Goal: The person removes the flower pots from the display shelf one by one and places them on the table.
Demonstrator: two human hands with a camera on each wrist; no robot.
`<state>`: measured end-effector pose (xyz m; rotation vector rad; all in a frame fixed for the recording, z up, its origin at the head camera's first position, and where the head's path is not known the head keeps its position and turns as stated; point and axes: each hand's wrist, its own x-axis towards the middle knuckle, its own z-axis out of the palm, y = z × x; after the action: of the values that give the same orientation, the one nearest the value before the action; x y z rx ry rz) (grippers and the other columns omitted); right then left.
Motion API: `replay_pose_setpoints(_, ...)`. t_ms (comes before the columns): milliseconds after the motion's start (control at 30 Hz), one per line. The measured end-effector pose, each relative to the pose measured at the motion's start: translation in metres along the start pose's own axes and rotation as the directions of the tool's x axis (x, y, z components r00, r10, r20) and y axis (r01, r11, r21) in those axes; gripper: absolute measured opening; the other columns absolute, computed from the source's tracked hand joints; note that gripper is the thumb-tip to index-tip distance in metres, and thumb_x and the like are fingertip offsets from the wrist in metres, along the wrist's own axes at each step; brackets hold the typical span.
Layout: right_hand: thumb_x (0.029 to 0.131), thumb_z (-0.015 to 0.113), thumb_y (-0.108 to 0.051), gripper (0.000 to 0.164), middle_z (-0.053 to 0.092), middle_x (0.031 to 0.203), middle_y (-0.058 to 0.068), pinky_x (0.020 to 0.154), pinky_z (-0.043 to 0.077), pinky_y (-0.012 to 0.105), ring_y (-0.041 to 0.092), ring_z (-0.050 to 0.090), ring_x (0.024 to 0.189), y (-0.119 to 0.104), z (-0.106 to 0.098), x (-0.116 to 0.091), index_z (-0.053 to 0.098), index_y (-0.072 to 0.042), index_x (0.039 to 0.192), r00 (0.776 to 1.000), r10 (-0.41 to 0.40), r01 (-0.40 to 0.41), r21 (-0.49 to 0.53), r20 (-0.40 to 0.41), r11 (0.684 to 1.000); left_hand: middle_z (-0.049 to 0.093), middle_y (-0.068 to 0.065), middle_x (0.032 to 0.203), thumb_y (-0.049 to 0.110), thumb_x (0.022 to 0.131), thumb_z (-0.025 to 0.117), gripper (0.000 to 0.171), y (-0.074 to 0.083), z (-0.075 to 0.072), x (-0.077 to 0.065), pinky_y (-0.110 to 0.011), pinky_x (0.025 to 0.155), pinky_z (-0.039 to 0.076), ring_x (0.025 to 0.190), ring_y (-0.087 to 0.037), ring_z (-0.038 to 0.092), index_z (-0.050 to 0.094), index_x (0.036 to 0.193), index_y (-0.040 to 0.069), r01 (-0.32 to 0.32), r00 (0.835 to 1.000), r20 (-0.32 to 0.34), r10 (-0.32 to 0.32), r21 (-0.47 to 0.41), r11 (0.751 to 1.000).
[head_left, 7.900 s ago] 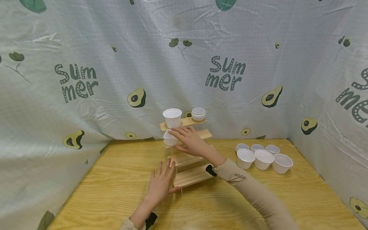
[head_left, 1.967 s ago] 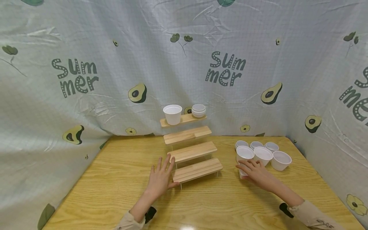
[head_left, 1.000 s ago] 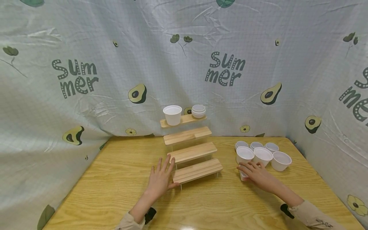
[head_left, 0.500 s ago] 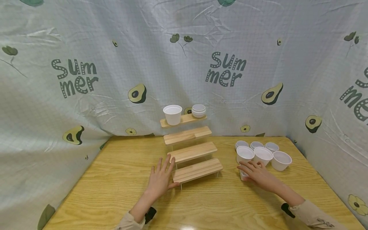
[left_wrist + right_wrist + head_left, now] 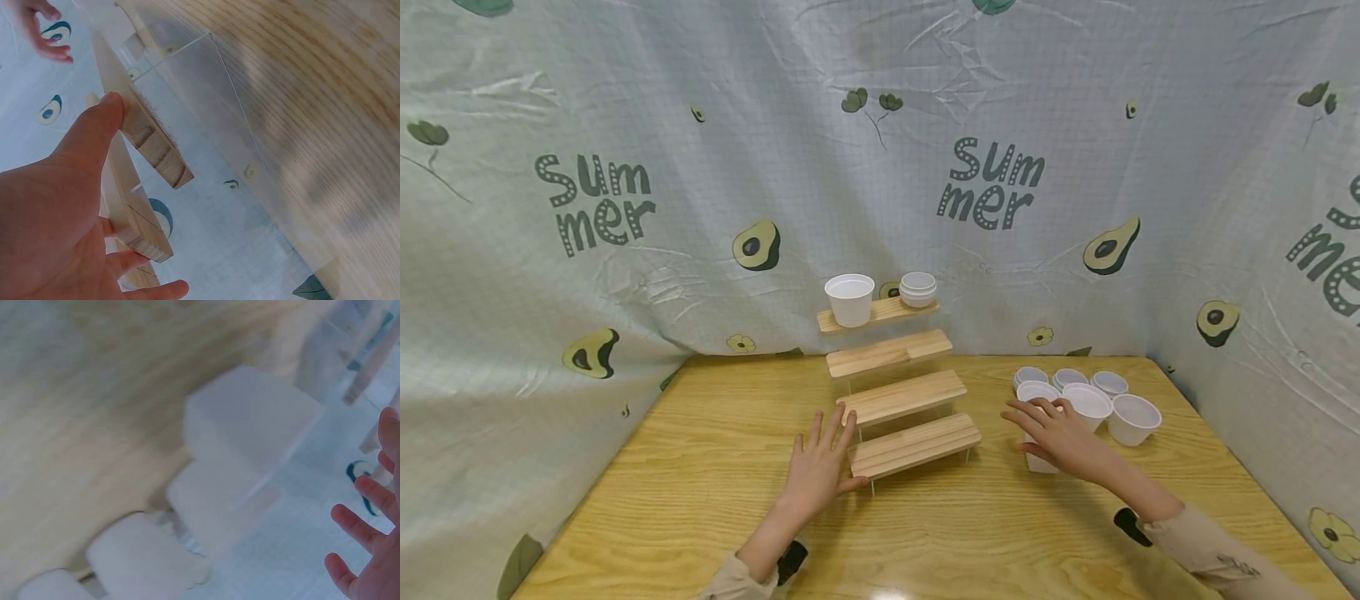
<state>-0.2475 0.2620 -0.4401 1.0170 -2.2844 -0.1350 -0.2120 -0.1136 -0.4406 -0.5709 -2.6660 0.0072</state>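
A wooden four-tier display stand [image 5: 915,446] on clear supports stands mid-table. My left hand [image 5: 816,477] lies along its left end with fingers spread; in the left wrist view the thumb touches the end of one wooden step [image 5: 156,147] and the fingers reach others. A white square-sided tub [image 5: 1041,463] stands on the table at the front of a group of white containers. Over it hovers my right hand [image 5: 1063,442], partly hiding it. In the right wrist view the right hand's fingers [image 5: 359,525] are spread apart, with a gap to the tub [image 5: 250,419].
On the top tier sit a white round cup [image 5: 851,304] and a low white jar [image 5: 918,292]. Behind the square tub are white cups [image 5: 1133,422] in a row, with low jars [image 5: 1108,384] behind them. A printed curtain [image 5: 985,275] borders the table's back and sides.
The square tub, earlier held on the second tier by the right hand, now stands on the table in front of the cups. That hand has just let go and risen slightly leftward. The left hand stayed put.
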Motion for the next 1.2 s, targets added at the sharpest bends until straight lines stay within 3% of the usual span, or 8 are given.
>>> replay_pose_setpoints(100, 0.08, 0.062, -0.033, 0.049, 0.054, 0.123, 0.006, 0.071, 0.04, 0.04, 0.022, 0.053, 0.1, -0.001, -0.004, 0.01, 0.049, -0.015, 0.124, 1.0, 0.002, -0.002, 0.005, 0.016, 1.0, 0.029, -0.013, 0.143, 0.058, 0.068, 0.062, 0.089, 0.0, -0.001, 0.0, -0.056, 0.085, 0.043, 0.124, -0.04, 0.037, 0.033, 0.137, 0.009, 0.003, 1.0, 0.014, -0.003, -0.002, 1.0)
replay_pose_setpoints(167, 0.073, 0.069, -0.028, 0.058, 0.053, 0.125, 0.005, 0.073, 0.04, 0.04, 0.021, 0.052, 0.102, 0.0, -0.006, 0.016, 0.047, -0.016, 0.126, 0.999, 0.004, -0.005, 0.006, 0.032, 1.0, 0.029, -0.013, 0.144, 0.058, 0.068, 0.061, 0.089, 0.0, -0.002, 0.0, -0.056, 0.085, 0.043, 0.124, -0.04, 0.037, 0.033, 0.137, 0.009, 0.004, 1.0, 0.022, -0.004, -0.001, 1.0)
replay_pose_setpoints(400, 0.075, 0.068, -0.028, 0.058, 0.051, 0.127, 0.006, 0.076, 0.04, 0.044, 0.023, 0.051, 0.103, 0.003, -0.01, 0.039, 0.046, -0.015, 0.127, 1.0, -0.011, 0.011, 0.02, 0.004, 1.0, 0.033, -0.013, 0.142, 0.061, 0.067, 0.061, 0.09, 0.0, -0.002, 0.001, -0.055, 0.087, 0.043, 0.125, -0.038, 0.037, 0.035, 0.136, 0.009, -0.018, 1.0, -0.002, 0.018, 0.051, 0.999)
replay_pose_setpoints(667, 0.075, 0.068, -0.025, 0.055, 0.052, 0.124, 0.008, 0.077, 0.037, 0.043, 0.025, 0.051, 0.102, 0.009, -0.012, 0.065, 0.048, -0.012, 0.124, 0.998, -0.015, 0.017, 0.044, -0.06, 0.999, 0.035, -0.014, 0.14, 0.063, 0.065, 0.061, 0.09, 0.002, -0.001, 0.006, -0.055, 0.09, 0.04, 0.127, -0.033, 0.036, 0.04, 0.133, 0.009, -0.09, 0.992, -0.076, 0.099, 0.117, 0.989)
replay_pose_setpoints(867, 0.076, 0.069, -0.024, 0.055, 0.052, 0.124, 0.008, 0.077, 0.037, 0.043, 0.025, 0.051, 0.102, 0.011, -0.015, 0.085, 0.048, -0.012, 0.125, 0.997, 0.01, -0.006, 0.063, -0.075, 0.998, 0.028, -0.011, 0.145, 0.061, 0.068, 0.061, 0.091, 0.006, 0.001, 0.014, -0.058, 0.097, 0.033, 0.133, -0.031, 0.027, 0.032, 0.138, 0.01, -0.133, 0.99, -0.035, 0.135, 0.057, 0.99)
replay_pose_setpoints(1000, 0.078, 0.067, -0.025, 0.052, 0.052, 0.124, 0.009, 0.076, 0.037, 0.045, 0.026, 0.051, 0.102, 0.013, -0.016, 0.1, 0.048, -0.011, 0.125, 0.996, 0.027, -0.02, 0.074, -0.082, 0.997, 0.027, -0.01, 0.146, 0.061, 0.069, 0.059, 0.092, 0.007, 0.003, 0.016, -0.057, 0.099, 0.031, 0.134, -0.031, 0.024, 0.03, 0.139, 0.01, -0.128, 0.992, -0.008, 0.128, 0.064, 0.99)
replay_pose_setpoints(1200, 0.08, 0.066, -0.026, 0.052, 0.051, 0.124, 0.012, 0.077, 0.037, 0.048, 0.028, 0.049, 0.103, 0.015, -0.016, 0.121, 0.047, -0.01, 0.125, 0.994, 0.047, -0.04, 0.075, -0.097, 0.996, 0.03, -0.01, 0.145, 0.062, 0.068, 0.059, 0.092, 0.008, 0.005, 0.016, -0.055, 0.101, 0.031, 0.133, -0.031, 0.026, 0.032, 0.139, 0.01, -0.13, 0.991, -0.018, 0.131, 0.075, 0.989)
